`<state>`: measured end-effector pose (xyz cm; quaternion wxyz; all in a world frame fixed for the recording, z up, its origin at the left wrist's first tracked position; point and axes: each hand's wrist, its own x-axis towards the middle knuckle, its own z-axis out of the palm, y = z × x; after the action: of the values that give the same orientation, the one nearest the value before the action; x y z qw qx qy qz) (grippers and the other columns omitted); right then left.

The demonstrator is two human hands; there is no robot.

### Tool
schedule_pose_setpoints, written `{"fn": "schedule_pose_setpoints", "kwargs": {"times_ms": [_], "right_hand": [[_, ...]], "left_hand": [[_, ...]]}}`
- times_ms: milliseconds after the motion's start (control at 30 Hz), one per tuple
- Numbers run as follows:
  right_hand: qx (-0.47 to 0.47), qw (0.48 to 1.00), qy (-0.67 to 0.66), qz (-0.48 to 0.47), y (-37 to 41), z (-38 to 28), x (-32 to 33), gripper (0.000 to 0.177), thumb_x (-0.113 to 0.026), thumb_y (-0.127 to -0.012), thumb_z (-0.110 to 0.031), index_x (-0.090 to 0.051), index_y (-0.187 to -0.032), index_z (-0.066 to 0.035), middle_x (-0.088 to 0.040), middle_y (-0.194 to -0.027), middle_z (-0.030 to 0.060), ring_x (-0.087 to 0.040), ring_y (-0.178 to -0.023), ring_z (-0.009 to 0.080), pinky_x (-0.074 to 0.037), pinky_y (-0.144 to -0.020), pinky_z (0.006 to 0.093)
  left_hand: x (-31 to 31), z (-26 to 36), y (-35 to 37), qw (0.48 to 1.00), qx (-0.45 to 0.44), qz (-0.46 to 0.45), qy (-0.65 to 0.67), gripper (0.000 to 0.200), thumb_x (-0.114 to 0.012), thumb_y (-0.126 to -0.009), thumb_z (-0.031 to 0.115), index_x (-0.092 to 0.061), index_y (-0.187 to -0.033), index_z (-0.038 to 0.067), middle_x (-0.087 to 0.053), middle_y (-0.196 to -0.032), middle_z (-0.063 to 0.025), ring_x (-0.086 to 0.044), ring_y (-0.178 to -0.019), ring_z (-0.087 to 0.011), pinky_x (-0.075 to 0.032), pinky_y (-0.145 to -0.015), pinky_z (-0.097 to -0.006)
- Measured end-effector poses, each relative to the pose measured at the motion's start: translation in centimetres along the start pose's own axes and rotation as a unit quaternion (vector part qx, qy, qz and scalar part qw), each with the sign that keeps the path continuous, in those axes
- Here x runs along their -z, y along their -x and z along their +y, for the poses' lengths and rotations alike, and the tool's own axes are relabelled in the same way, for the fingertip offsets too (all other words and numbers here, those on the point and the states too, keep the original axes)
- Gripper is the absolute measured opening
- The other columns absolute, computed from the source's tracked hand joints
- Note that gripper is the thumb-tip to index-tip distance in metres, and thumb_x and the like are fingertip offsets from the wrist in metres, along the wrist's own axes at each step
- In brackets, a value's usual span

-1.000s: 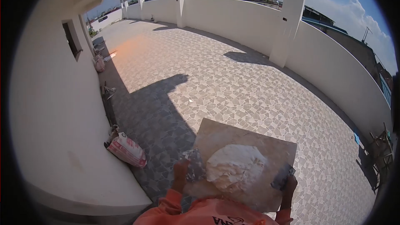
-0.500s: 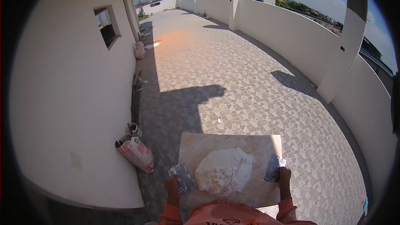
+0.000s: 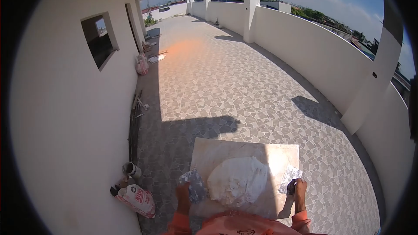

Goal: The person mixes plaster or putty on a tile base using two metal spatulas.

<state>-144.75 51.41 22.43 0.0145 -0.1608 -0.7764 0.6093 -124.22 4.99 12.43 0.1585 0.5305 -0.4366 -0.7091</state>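
Note:
A heap of white, paste-like material point(image 3: 238, 179) lies on a pale board point(image 3: 217, 148) in front of my body. My left hand point(image 3: 183, 192) grips a flat, smeared metal plate point(image 3: 194, 185) at the board's left edge, beside the heap. At the right edge, my right hand point(image 3: 300, 187) holds another smeared flat plate point(image 3: 289, 178) by its dark handle. Sunlight falls on the board's right part, while the heap is mostly in shade. The fingers of my left hand are partly hidden.
Along the left wall point(image 3: 74, 139) stand a red-and-white bag point(image 3: 138, 200), a round container point(image 3: 131, 169) and thin scrap pieces point(image 3: 136, 106). Patterned tile floor point(image 3: 261, 104) stretches ahead. A white parapet point(image 3: 305, 30) with pillars runs along the right.
The camera view has shifted, and the bag and wall items sit lower in it. The board's right part has come into sunlight along with my right hand and its plate.

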Motion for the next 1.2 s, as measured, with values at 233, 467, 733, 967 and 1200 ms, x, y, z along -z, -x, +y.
{"fn": "schedule_pose_setpoints", "kwargs": {"times_ms": [233,467,733,967,1200], "right_hand": [[0.042,0.996,0.040,-0.065,-20.5,-3.7,-17.6,0.014,-0.050,-0.084,-0.012,-0.055,-0.075,-0.001,-0.053,-0.066,0.0006,-0.047,-0.055,0.0100,-0.037,-0.049,0.0280],[0.031,0.982,0.079,-0.168,-36.2,-13.3,-38.7,0.013,-0.052,-0.084,-0.013,-0.057,-0.079,-0.002,-0.054,-0.063,0.0036,-0.049,-0.051,0.0125,-0.039,-0.045,0.0282],[0.019,0.965,0.089,-0.246,-47.7,-16.2,-61.4,0.013,-0.049,-0.083,-0.013,-0.054,-0.074,-0.006,-0.051,-0.063,0.0009,-0.047,-0.052,0.0101,-0.038,-0.049,0.0278],[0.031,0.970,0.065,-0.230,-55.2,-20.2,-79.5,0.015,-0.050,-0.083,-0.015,-0.055,-0.070,-0.009,-0.047,-0.059,-0.0012,-0.046,-0.048,0.0101,-0.036,-0.044,0.0295],[0.005,0.971,0.043,-0.237,-58.6,-23.2,-97.6,0.012,-0.054,-0.081,-0.011,-0.059,-0.079,-0.001,-0.056,-0.063,0.0029,-0.051,-0.048,0.0126,-0.040,-0.044,0.0275]], "left_hand": [[-9.4,1.9,-16.8,0.995,-0.088,0.040,-0.020,0.029,-0.070,-0.083,0.023,-0.067,-0.090,-0.005,-0.062,-0.081,-0.0064,-0.058,-0.069,-0.0176,-0.046,-0.063,-0.0341],[-17.9,13.4,-26.5,0.981,0.001,0.181,0.073,0.043,-0.073,-0.082,0.028,-0.066,-0.093,-0.012,-0.063,-0.082,-0.0103,-0.054,-0.072,-0.0196,-0.044,-0.066,-0.0367],[-21.4,17.7,-46.0,0.973,-0.074,0.219,0.020,0.040,-0.072,-0.083,0.028,-0.066,-0.084,-0.011,-0.059,-0.070,-0.0055,-0.051,-0.065,-0.0198,-0.043,-0.061,-0.0397],[-25.4,32.0,-62.0,0.975,-0.020,0.215,0.045,0.047,-0.075,-0.079,0.031,-0.065,-0.092,-0.013,-0.068,-0.084,-0.0184,-0.062,-0.075,-0.0238,-0.047,-0.069,-0.0412],[-25.6,40.1,-76.4,0.964,-0.047,0.248,-0.083,0.035,-0.072,-0.082,0.026,-0.068,-0.091,-0.007,-0.067,-0.083,-0.0107,-0.058,-0.068,-0.0160,-0.046,-0.061,-0.0371]]}}
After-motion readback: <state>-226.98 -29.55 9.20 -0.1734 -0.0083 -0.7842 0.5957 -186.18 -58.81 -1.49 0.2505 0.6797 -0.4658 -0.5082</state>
